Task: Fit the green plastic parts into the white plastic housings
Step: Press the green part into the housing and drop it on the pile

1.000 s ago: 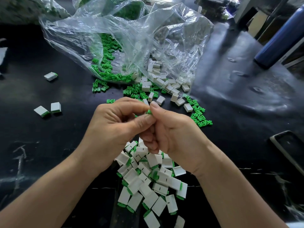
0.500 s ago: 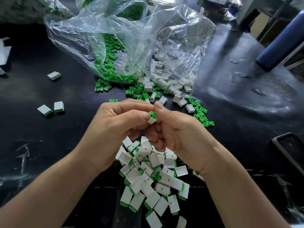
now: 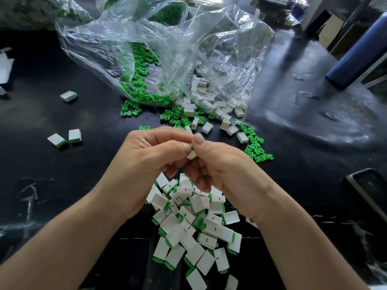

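Housing [image 3: 191, 154] pinched between both thumbs, green part [image 3: 191, 145] at its far end.
We judge the long axis runs away from us; left hand [image 3: 150, 164] and right hand [image 3: 219, 170] equally near.

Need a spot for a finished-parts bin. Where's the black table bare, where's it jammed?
Bare: left, between the two stray assemblies and the left hand; right, between the loose green parts and the blue bottle. Crowded: the plastic bag mouth ahead, and the finished pile under the wrists.
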The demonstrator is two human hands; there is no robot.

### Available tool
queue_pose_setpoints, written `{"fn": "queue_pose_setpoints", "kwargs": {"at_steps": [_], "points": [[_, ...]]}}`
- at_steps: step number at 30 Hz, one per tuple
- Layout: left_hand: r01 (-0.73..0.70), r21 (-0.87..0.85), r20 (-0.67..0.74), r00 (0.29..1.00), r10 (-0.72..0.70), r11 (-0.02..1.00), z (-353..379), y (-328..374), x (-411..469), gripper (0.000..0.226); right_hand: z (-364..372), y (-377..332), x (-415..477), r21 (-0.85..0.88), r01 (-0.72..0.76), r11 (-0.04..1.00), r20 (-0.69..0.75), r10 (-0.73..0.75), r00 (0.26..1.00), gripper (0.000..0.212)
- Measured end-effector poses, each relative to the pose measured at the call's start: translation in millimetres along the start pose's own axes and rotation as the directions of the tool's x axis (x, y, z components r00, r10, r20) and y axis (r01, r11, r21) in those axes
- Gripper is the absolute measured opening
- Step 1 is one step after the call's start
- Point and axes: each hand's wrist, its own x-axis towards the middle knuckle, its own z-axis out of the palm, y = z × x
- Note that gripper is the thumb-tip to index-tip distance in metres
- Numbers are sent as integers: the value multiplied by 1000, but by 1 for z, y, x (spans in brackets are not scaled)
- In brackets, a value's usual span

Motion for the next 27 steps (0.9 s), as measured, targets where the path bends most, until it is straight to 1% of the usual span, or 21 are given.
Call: {"fn": "queue_pose_setpoints", "kwargs": {"at_steps": [3,5,8,12,17,20,22,27], "points": [[-4,18,-44,999,5,1000,0,-3,0,21,1,0,-1,34,-5,999,-15,6,1000,35],[10,14,-52,999,-9,1000,0,-4,0,20,1,0,-1,44,-19,999,-26,20,999,33],[18,9,-100,995,-17,1000,0,-6,0,20,2,2,0,37,-40,998,-39,42,998,31],[29,-12,-128,991,-31,999,2,-7,-1,20,5,3,1,49,-31,998,-77,35,996,36],[39,-26,-130,991,-43,999,4,-8,-2,16,7,3,0,44,-19,999,-90,23,996,35],[47,-27,-130,990,-50,999,3,-9,-3,20,8,3,0,20,-12,1000,-101,14,995,37],[50,-24,-136,989,-53,998,4,-9,-3,19,8,2,-1,14,-16,1000,-103,17,995,37],[63,-47,-191,979,-71,997,7,-10,-2,20,9,2,-1,30,-12,999,-102,15,995,36]]}}
